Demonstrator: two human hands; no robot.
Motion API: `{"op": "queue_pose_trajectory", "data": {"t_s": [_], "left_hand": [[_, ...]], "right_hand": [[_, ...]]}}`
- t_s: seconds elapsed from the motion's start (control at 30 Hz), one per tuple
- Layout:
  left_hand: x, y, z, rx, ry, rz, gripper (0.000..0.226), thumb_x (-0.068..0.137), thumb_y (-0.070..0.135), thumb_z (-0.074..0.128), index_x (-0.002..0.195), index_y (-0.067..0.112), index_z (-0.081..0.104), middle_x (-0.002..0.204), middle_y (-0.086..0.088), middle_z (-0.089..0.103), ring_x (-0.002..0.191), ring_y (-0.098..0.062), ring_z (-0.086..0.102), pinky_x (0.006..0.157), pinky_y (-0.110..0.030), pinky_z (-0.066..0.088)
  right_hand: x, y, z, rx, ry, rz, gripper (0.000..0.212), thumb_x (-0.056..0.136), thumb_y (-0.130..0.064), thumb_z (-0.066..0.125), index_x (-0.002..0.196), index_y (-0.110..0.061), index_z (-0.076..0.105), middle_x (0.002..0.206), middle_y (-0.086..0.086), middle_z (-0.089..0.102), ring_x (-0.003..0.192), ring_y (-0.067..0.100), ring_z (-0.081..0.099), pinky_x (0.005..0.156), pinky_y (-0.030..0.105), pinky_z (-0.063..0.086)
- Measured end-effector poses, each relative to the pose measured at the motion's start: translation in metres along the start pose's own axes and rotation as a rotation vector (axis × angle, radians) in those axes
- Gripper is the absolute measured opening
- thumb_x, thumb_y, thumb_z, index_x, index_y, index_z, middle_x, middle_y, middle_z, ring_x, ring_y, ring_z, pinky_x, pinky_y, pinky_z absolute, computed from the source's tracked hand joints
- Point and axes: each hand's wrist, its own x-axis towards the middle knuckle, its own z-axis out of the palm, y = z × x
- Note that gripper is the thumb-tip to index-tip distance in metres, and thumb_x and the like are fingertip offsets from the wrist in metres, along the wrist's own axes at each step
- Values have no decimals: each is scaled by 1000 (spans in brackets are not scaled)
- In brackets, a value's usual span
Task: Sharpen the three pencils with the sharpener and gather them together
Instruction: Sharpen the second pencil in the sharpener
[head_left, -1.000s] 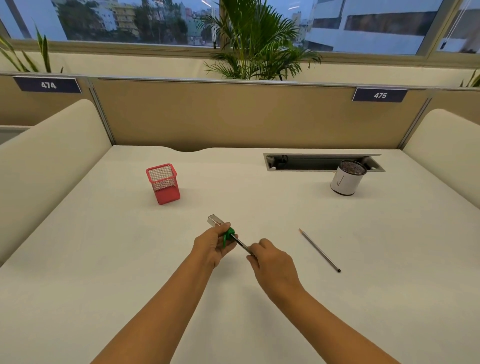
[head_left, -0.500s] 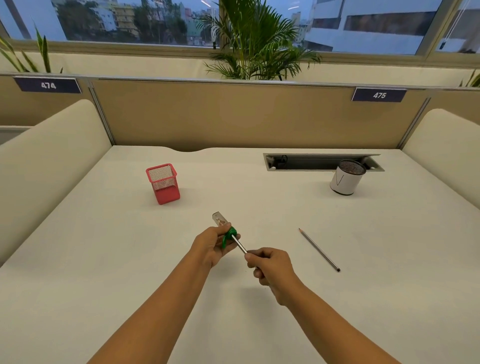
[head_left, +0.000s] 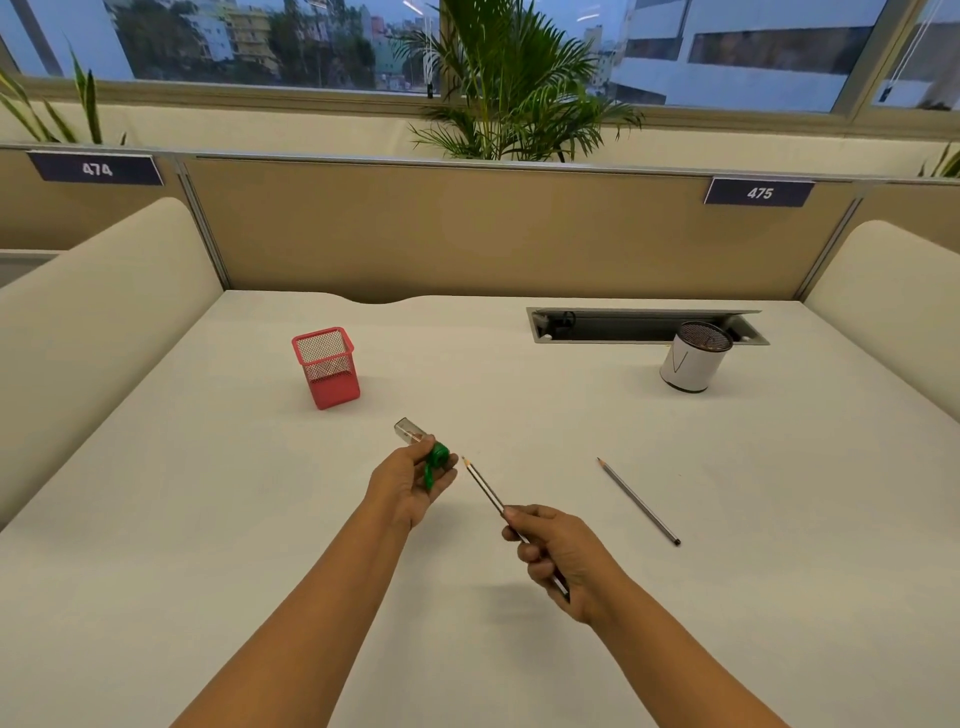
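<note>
My left hand (head_left: 410, 480) grips a green sharpener (head_left: 435, 462) with a clear shavings case that sticks out up and left of my fingers. My right hand (head_left: 556, 556) pinches a grey pencil (head_left: 483, 486) near its middle; its pointed tip aims up-left and sits just clear of the sharpener. A second grey pencil (head_left: 638, 500) lies loose on the white desk to the right, tip pointing away from me. No third pencil shows in this view.
A red mesh pen holder (head_left: 327, 366) stands at the back left. A white cup with a dark mesh top (head_left: 693, 361) stands at the back right beside a cable slot (head_left: 641, 325). Padded dividers flank the white desk (head_left: 208, 519).
My right hand has drawn the pencil out of the sharpener and moved down and right. The pencil's tip is now bare. My left hand stays in place with the sharpener.
</note>
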Motion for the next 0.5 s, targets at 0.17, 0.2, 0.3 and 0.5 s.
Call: {"op": "queue_pose_trajectory", "data": {"t_s": [0.17,0.2,0.3,0.5], "left_hand": [[1,-1,-3,-15,30,-12,6,90,7,56,86,3,55,86,-15,59,74,-25,61,75,-42,53],[1,-1,-3,-13,35,-16,6,90,7,56,85,4,55,86,-15,59,74,-25,61,74,-40,52],[3,-1,-4,-17,52,-18,6,90,7,57,86,4,55,87,-14,59,75,-26,61,74,-39,51],[4,-1,-14,-9,80,14,28,88,7,60,114,2,52,90,-14,60,77,-27,63,74,-39,53]], "right_hand": [[3,0,-8,-98,38,-116,4,87,-9,62,86,-6,65,70,7,57,40,5,41,33,12,28],[4,0,-9,-121,51,-142,4,87,-9,62,86,-7,65,70,6,57,41,6,41,34,13,28],[9,1,-13,-208,126,-224,3,85,-10,64,85,-8,67,69,5,58,44,9,43,37,16,30],[27,9,-24,-437,298,-381,8,84,-15,64,89,-9,67,76,0,62,43,7,54,46,21,40]]}}
